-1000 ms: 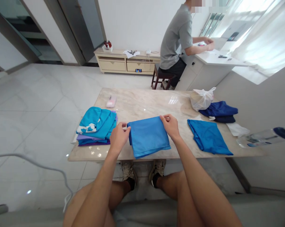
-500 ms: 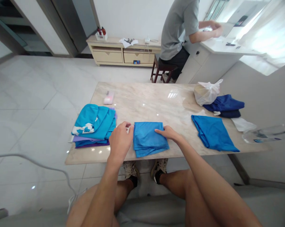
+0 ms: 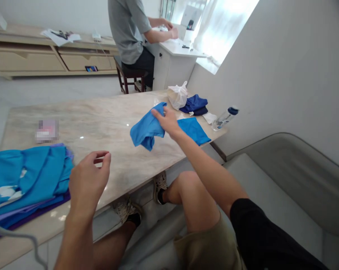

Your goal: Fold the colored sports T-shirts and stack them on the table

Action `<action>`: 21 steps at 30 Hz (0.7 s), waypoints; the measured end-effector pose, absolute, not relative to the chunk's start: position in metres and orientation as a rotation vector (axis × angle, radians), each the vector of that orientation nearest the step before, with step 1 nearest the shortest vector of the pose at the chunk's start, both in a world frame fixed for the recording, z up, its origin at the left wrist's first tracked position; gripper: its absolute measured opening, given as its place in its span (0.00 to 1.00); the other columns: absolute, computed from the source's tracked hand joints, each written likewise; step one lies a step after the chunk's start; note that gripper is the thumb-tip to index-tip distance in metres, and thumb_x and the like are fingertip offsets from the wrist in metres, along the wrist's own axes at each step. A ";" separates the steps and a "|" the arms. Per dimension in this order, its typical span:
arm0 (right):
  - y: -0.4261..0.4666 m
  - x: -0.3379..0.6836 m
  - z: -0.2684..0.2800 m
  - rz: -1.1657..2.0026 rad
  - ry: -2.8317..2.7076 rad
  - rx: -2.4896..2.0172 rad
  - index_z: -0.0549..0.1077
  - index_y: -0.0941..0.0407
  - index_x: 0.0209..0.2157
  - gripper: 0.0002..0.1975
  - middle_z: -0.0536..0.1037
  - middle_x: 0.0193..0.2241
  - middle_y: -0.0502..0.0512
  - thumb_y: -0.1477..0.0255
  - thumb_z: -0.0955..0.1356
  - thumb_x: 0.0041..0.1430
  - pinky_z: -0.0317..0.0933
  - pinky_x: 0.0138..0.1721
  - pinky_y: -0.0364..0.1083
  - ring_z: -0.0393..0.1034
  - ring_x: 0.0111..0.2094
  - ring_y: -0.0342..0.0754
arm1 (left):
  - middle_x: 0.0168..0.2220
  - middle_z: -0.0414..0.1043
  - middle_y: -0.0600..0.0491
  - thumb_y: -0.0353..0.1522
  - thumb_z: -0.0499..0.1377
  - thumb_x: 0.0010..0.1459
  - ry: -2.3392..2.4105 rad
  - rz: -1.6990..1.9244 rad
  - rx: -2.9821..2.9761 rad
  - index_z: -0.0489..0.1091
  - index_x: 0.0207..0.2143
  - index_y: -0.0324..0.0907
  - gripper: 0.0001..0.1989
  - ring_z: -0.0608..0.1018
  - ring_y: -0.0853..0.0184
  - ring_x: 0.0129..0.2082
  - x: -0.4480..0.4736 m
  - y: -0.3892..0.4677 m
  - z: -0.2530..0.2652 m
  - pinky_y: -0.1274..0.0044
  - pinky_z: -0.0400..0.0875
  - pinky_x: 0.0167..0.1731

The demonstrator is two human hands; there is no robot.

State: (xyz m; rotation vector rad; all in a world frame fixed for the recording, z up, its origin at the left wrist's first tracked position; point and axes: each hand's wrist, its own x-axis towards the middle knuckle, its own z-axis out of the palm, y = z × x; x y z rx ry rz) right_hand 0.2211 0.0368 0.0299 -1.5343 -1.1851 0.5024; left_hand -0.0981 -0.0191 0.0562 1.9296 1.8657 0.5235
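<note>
1. Cloth of light blue hangs above the counter, toward its right end, between the far edge and the near edge. Whether the lowest fold touches the surface, I cannot tell.
2. In my judgement it is light, soft and limp, perhaps a little slippery because of its smooth look, and not fragile.
3. A good place to hold would be a folded edge or corner, with all layers pinched together; one layer alone could let the folds open.
4. Right hand: its fingers and thumb are closed in a pinch on the cloth's upper right corner.
5. Left hand: above the counter's near edge, beside the pile of folded clothes. Its fingers are loosely curled, slightly apart from the thumb; I see nothing held there.
</note>
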 end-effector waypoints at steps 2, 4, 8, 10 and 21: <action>0.029 0.274 0.051 0.416 -1.034 -1.475 0.75 0.57 0.47 0.23 0.80 0.39 0.53 0.50 0.71 0.68 0.74 0.49 0.48 0.77 0.44 0.48 | 0.41 0.85 0.50 0.40 0.60 0.69 1.851 0.478 1.948 0.81 0.49 0.46 0.14 0.83 0.57 0.38 -0.097 -0.020 0.055 0.69 0.74 0.41; 0.010 0.325 0.058 0.372 -0.852 -1.494 0.74 0.58 0.52 0.23 0.81 0.43 0.55 0.53 0.71 0.70 0.75 0.49 0.49 0.78 0.45 0.48 | 0.40 0.85 0.50 0.40 0.60 0.69 1.837 0.469 1.962 0.81 0.49 0.46 0.13 0.84 0.56 0.41 -0.096 -0.021 0.054 0.70 0.74 0.41; -0.055 0.372 0.021 0.411 -0.387 -1.732 0.74 0.56 0.53 0.18 0.82 0.47 0.57 0.66 0.75 0.65 0.78 0.41 0.49 0.79 0.41 0.48 | 0.39 0.85 0.52 0.40 0.59 0.70 1.846 0.474 1.989 0.81 0.48 0.47 0.13 0.84 0.55 0.43 -0.097 -0.023 0.050 0.72 0.72 0.39; -0.089 0.367 -0.007 0.526 -0.154 -1.855 0.73 0.56 0.47 0.16 0.83 0.41 0.56 0.74 0.77 0.59 0.76 0.35 0.45 0.80 0.36 0.47 | 0.40 0.85 0.53 0.41 0.58 0.70 1.879 0.435 2.006 0.81 0.50 0.49 0.14 0.84 0.55 0.44 -0.097 -0.022 0.047 0.72 0.72 0.38; -0.196 0.277 -0.013 0.882 -0.905 -1.860 0.78 0.56 0.42 0.16 0.86 0.37 0.62 0.58 0.70 0.64 0.73 0.36 0.48 0.82 0.37 0.55 | 0.47 0.86 0.47 0.40 0.51 0.74 1.825 -0.028 2.151 0.80 0.51 0.46 0.18 0.85 0.55 0.48 -0.137 -0.108 0.047 0.71 0.74 0.42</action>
